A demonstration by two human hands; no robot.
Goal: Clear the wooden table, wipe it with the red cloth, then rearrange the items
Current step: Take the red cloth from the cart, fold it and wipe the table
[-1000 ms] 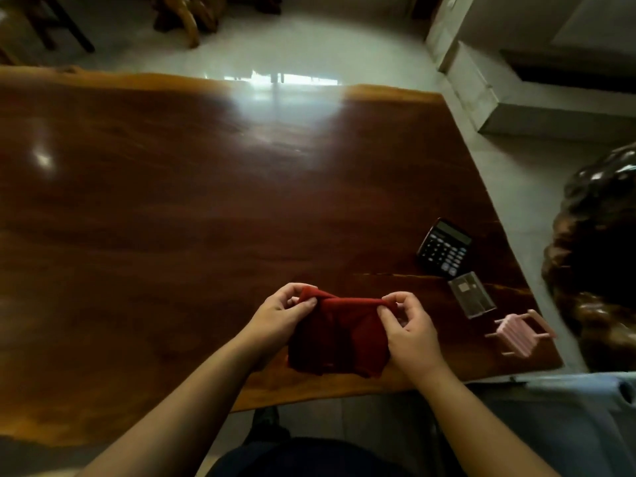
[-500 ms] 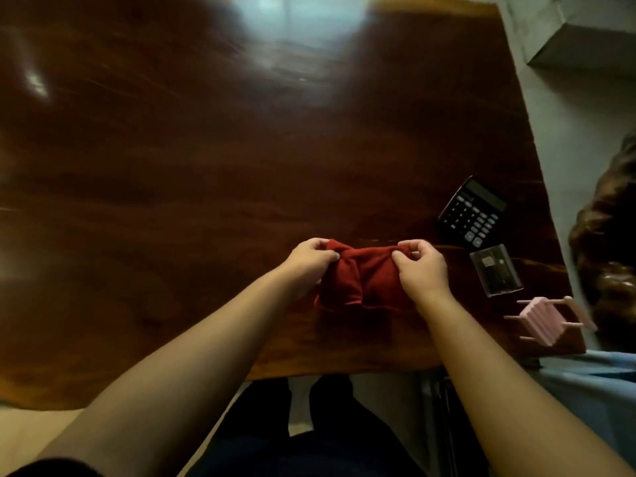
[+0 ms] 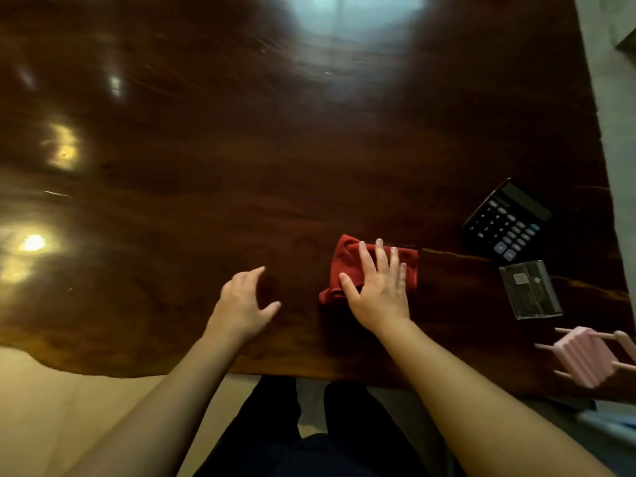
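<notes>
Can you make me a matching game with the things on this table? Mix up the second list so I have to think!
Things:
1. red cloth
2. calculator
3. clear case
4. pink rack

Where:
A. at the table's near right corner
B. under the right hand
C. farthest away, by the right edge
D. between the calculator and the pink rack

Pairs: 1-B, 2-C, 3-D, 4-A

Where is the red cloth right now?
In the head view, the red cloth lies folded on the wooden table near its front edge, under the flat right hand, left of the calculator.
</notes>
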